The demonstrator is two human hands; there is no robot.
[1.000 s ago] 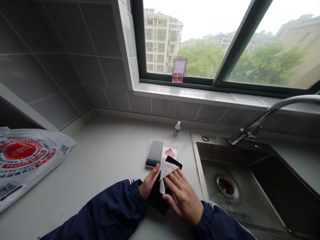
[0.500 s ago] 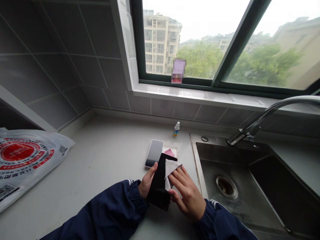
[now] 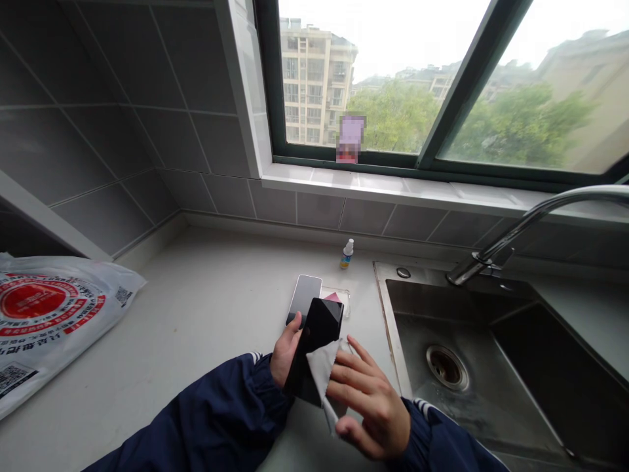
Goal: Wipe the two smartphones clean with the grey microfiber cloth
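Note:
A black smartphone (image 3: pixel 322 321) is gripped along its left edge by my left hand (image 3: pixel 285 354), thumb on top. My right hand (image 3: pixel 368 400) presses a light grey cleaning cloth (image 3: pixel 322 367) against the lower part of the screen, its fingers over the cloth. Just beyond lies a second phone (image 3: pixel 305 292) with a pale rim, flat on the counter and partly covered by the black one. Beside it is a clear case (image 3: pixel 345 298) with a pink piece (image 3: pixel 334 297) in it, also partly hidden. A small spray bottle (image 3: pixel 346 254) with a white cap stands farther back.
At the right, a steel sink (image 3: pixel 386 328) with a chrome faucet (image 3: pixel 491 242) is set into the white counter (image 3: pixel 211 314). A white plastic bag (image 3: pixel 63 308) with red print lies at the left. A window (image 3: pixel 393 78) is behind the tiled ledge.
My right hand has slid the cloth down the phone's screen, from its upper right to its lower part. The top of the screen is now uncovered. The left hand keeps its hold.

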